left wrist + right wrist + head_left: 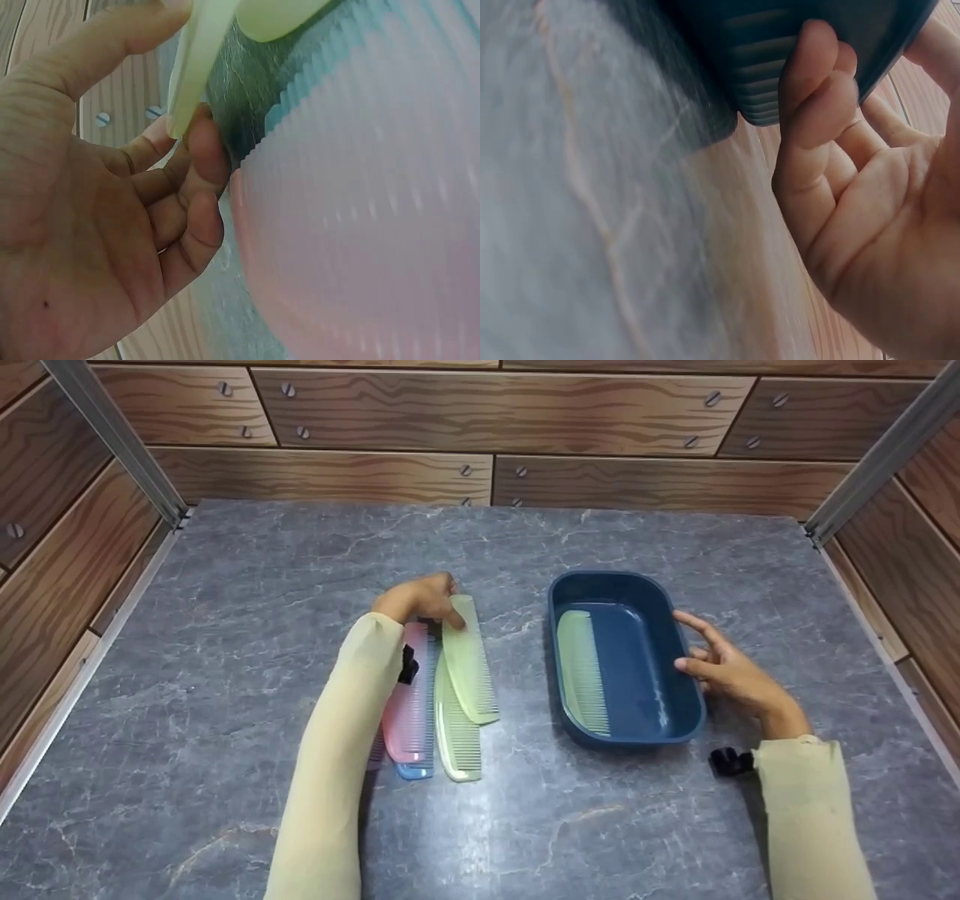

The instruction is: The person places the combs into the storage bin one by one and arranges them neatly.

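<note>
Grey marbled tabletop [225, 675] — wood-plank walls [510, 412] behind and beside — metal posts [116, 439] at corners.

Middle lane: bare table [521, 660] runs right through between the held green comb [469, 667] and the blue tub [626, 741]!
Left approach: sleeve [330, 757] and pink comb [407, 697] crowd it.
Tub mouth: open from above, raised rim all round; room right of the comb inside [581, 675].
Right wall: fingers [697, 667] on the rim, blocking there.
</note>
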Demonstrator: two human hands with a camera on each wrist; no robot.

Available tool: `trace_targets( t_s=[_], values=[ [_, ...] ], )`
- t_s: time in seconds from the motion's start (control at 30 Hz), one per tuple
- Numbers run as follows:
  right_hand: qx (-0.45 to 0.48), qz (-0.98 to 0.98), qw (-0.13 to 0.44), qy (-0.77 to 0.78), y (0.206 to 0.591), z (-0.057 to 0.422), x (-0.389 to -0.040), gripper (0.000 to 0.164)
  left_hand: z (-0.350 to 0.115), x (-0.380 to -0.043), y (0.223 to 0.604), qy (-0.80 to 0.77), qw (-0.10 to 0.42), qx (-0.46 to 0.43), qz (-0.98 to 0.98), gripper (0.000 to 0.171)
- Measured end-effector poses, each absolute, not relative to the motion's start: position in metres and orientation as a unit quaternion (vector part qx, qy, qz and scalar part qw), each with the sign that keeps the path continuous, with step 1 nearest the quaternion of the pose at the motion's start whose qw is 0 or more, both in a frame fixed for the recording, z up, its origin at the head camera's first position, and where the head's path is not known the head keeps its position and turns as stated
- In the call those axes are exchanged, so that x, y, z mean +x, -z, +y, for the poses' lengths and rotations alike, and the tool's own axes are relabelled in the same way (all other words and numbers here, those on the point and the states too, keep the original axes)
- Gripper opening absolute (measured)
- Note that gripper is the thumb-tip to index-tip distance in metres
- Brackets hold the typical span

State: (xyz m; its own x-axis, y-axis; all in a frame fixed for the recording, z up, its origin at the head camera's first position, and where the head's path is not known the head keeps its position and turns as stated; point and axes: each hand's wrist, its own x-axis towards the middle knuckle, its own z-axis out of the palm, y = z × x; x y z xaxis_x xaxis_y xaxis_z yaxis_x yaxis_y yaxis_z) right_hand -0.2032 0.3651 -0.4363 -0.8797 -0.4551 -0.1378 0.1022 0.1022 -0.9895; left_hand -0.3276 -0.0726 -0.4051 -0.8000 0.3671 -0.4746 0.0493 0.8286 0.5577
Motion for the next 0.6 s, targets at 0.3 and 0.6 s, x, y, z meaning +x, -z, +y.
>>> trace_targets(
  t_s=[0.3, 0.6],
  values=[
    [-0.113, 0.712, 0.214, 0.66, 0.4362, 0.3635, -0.2026, 0.071, -0.0705, -0.3226, 0.3992, -0.325, 0.298, 0.135, 0.887, 0.065],
    [-0.129, 0.711, 0.216, 0.657, 0.4361, 0.3648, -0.2029, 0.071, -0.0696, -0.3198, 0.3961, -0.337, 0.26, 0.16, 0.891, 0.064]
  ],
)
